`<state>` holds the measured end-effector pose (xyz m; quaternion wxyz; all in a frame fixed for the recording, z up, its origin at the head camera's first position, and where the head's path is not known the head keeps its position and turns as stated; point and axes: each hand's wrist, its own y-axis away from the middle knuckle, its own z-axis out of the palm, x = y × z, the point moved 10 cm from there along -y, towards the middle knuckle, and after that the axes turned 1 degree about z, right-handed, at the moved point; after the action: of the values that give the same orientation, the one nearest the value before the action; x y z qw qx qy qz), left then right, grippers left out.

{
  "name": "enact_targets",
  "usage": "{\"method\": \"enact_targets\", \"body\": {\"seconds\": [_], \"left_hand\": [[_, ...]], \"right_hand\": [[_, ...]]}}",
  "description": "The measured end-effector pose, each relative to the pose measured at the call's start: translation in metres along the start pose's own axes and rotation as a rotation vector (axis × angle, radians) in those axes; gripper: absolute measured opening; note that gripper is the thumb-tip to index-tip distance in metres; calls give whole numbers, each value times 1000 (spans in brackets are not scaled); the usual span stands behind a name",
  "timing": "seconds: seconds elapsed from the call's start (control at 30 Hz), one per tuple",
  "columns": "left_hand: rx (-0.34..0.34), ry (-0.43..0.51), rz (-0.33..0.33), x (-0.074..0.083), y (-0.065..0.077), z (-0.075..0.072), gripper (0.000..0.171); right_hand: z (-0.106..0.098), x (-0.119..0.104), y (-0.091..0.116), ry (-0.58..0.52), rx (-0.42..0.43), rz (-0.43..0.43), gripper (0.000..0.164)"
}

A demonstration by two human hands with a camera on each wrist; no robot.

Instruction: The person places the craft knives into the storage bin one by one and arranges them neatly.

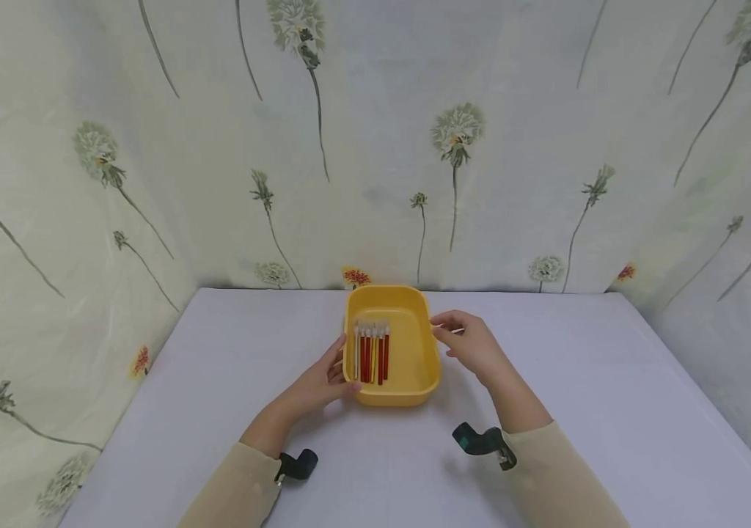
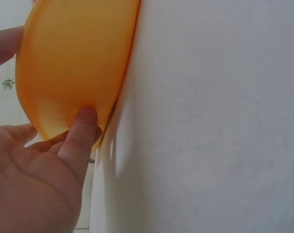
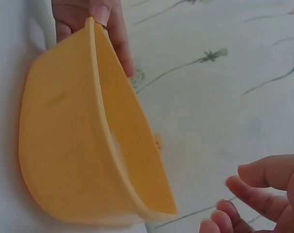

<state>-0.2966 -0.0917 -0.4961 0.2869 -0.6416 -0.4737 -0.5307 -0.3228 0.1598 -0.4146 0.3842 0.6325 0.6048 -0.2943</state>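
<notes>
A yellow plastic bin (image 1: 411, 359) with rounded corners rests on the white table. Slim red, yellow and white sticks (image 1: 372, 359) with pale tips lie side by side along its left part. My left hand (image 1: 312, 387) grips the near-left corner. In the left wrist view, that hand (image 2: 37, 179) has fingertips against the bin's outer wall (image 2: 76, 58). My right hand (image 1: 474, 348) hovers by the right rim with loosely bent fingers. The right wrist view has this hand (image 3: 270, 194) apart from the bin (image 3: 61, 136), holding nothing.
The white tabletop (image 1: 580, 367) extends on both sides of the bin. A pale curtain (image 1: 375, 132) printed with dandelions hangs behind the table and along both sides. Dark camera mounts (image 1: 481, 440) are strapped at both wrists.
</notes>
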Motion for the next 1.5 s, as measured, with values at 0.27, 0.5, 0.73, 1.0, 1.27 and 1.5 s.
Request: {"method": "enact_targets", "body": {"seconds": [0.27,0.5,0.73,1.0,1.27,1.5], "left_hand": [[3,0,-1,-1,-1,0,103],[14,-19,-14,-4,-1,1,102],[9,-9,-4,-1,0,0,102],[1,-6,-6,-2,-1,-1,101],[-4,2,4,1,-1,-2,102],[-13,10,1,4,1,-2,101]], "right_hand": [[-23,18,3,-11,10,-1,34],[-44,38,6,23,36,32,37],[-59,51,9,12,70,16,40],[-73,65,11,23,84,5,42],[-83,81,8,44,96,24,43],[-83,96,3,52,71,45,42]]}}
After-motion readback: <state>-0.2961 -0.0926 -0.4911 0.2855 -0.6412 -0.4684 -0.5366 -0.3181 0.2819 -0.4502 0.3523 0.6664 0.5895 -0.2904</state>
